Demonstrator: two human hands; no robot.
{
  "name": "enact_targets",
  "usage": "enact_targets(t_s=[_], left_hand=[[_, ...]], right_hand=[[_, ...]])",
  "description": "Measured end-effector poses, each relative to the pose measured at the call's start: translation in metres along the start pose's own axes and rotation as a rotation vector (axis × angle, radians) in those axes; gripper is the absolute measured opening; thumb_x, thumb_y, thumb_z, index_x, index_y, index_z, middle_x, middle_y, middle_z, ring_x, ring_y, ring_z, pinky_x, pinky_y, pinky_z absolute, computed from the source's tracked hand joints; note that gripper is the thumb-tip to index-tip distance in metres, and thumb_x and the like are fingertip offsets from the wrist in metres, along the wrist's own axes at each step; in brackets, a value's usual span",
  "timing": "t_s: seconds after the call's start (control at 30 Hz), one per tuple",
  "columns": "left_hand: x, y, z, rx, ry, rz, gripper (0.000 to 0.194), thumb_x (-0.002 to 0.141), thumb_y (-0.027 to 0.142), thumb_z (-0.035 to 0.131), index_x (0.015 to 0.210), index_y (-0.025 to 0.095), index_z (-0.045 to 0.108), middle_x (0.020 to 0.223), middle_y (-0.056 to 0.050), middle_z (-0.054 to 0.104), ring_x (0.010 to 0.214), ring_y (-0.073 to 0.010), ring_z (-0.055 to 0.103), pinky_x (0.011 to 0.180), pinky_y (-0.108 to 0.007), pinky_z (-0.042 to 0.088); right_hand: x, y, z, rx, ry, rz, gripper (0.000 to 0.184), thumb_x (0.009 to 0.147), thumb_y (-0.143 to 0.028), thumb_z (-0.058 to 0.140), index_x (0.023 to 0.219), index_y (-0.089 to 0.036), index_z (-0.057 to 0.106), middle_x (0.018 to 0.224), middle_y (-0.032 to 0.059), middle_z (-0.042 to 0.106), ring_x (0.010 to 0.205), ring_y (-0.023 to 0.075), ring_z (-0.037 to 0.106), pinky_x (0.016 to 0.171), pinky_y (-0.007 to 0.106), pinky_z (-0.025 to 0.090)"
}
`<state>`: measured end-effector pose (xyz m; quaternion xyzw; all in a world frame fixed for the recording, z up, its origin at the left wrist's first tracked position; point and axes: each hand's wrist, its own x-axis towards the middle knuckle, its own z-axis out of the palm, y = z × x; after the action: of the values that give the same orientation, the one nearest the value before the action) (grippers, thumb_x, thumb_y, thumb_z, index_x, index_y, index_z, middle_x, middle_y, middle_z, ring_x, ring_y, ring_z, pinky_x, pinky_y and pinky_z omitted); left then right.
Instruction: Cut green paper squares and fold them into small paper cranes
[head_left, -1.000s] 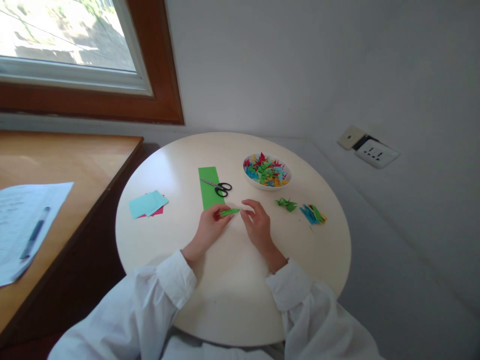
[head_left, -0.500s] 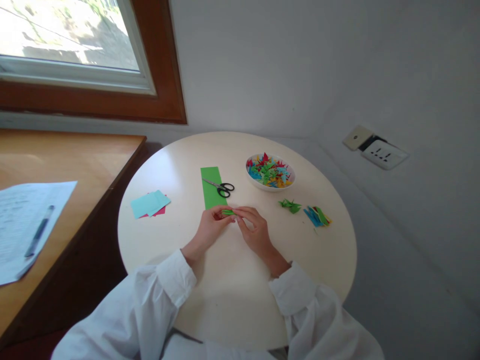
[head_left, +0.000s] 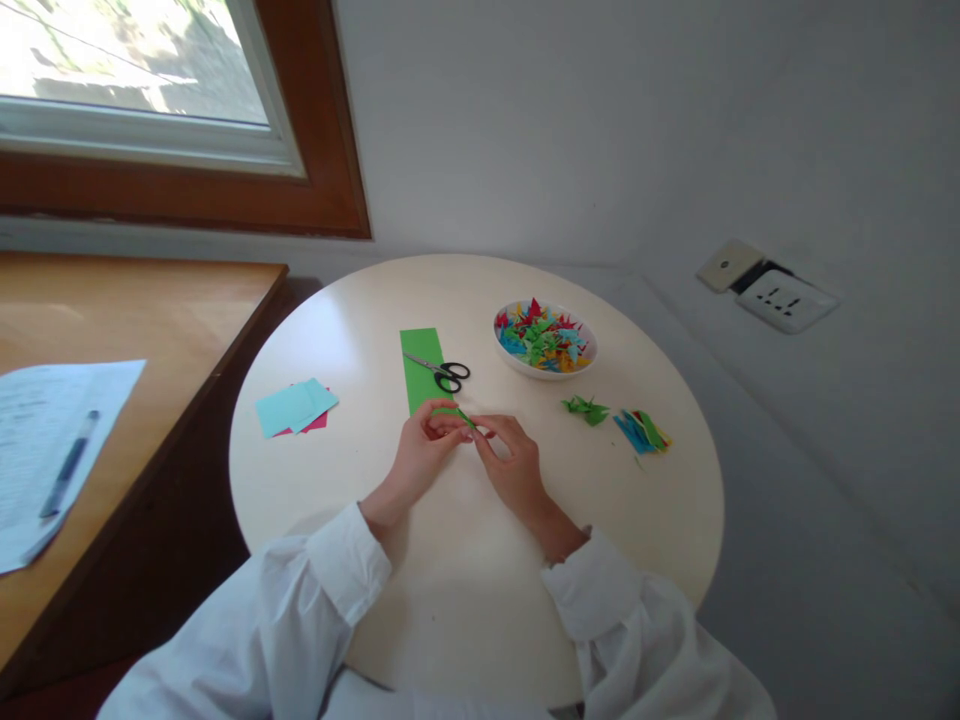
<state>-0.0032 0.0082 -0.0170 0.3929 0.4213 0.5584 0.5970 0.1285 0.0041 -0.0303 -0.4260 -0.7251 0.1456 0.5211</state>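
Between my two hands is a small folded piece of green paper, seen as a narrow strip. My left hand pinches it from the left, and my right hand pinches its other end; the fingertips partly hide it. Just beyond my left fingers lies a green paper sheet, its near edge covered by the hand. Black-handled scissors rest across that sheet, blades toward the left.
A white bowl of colourful folded paper cranes stands at the back right. Green folded cranes and coloured paper strips lie at right. Light blue paper squares over red ones lie left. A pen rests on papers on the wooden desk.
The green folded paper has turned in my fingers, from lying level to a slant seen nearly edge-on. Both hands stay in about the same place; the view has shifted slightly.
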Motion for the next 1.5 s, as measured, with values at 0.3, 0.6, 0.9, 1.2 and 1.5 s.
enact_targets(t_s=[0.3, 0.6, 0.9, 1.2, 1.5], left_hand=[[0.002, -0.002, 0.001, -0.034, -0.012, -0.022, 0.019, 0.057, 0.02, 0.074, 0.066, 0.014, 0.059, 0.061, 0.002, 0.063, 0.059, -0.0099, 0.059, 0.063, -0.023, 0.048], [0.001, -0.003, -0.002, 0.083, -0.043, 0.017, 0.01, 0.062, 0.022, 0.071, 0.067, 0.014, 0.066, 0.066, -0.002, 0.067, 0.064, -0.0129, 0.06, 0.065, -0.024, 0.046], [0.003, -0.008, -0.003, 0.162, -0.001, 0.045, 0.019, 0.057, 0.025, 0.075, 0.063, 0.014, 0.06, 0.058, 0.002, 0.06, 0.056, -0.0103, 0.054, 0.056, -0.022, 0.041], [0.004, -0.008, -0.004, 0.177, 0.002, 0.033, 0.019, 0.058, 0.027, 0.073, 0.063, 0.014, 0.06, 0.057, 0.001, 0.06, 0.056, -0.0102, 0.054, 0.058, -0.022, 0.041], [0.004, -0.006, -0.004, 0.199, 0.001, 0.056, 0.018, 0.059, 0.025, 0.073, 0.065, 0.014, 0.06, 0.058, 0.001, 0.06, 0.057, -0.0109, 0.055, 0.057, -0.022, 0.041]], right_hand=[[-0.003, 0.002, 0.003, 0.05, 0.005, 0.05, 0.015, 0.08, -0.017, 0.055, 0.089, -0.023, 0.065, 0.082, 0.0038, 0.067, 0.077, 0.0162, 0.06, 0.067, 0.03, 0.051], [-0.004, 0.002, 0.003, 0.105, 0.033, 0.145, 0.012, 0.078, -0.017, 0.058, 0.086, -0.021, 0.065, 0.081, 0.0038, 0.066, 0.074, 0.0154, 0.06, 0.062, 0.027, 0.051], [-0.002, 0.003, 0.003, 0.129, 0.02, 0.095, 0.013, 0.078, -0.015, 0.058, 0.082, -0.023, 0.067, 0.081, 0.0046, 0.067, 0.078, 0.017, 0.061, 0.068, 0.031, 0.053], [-0.004, 0.009, 0.006, 0.151, 0.01, 0.091, 0.013, 0.078, -0.014, 0.059, 0.082, -0.023, 0.068, 0.082, 0.0048, 0.067, 0.081, 0.0166, 0.06, 0.071, 0.031, 0.052], [-0.001, 0.004, 0.003, 0.129, 0.025, 0.083, 0.011, 0.077, -0.018, 0.061, 0.083, -0.023, 0.068, 0.08, 0.0046, 0.068, 0.078, 0.0171, 0.06, 0.068, 0.031, 0.053]])
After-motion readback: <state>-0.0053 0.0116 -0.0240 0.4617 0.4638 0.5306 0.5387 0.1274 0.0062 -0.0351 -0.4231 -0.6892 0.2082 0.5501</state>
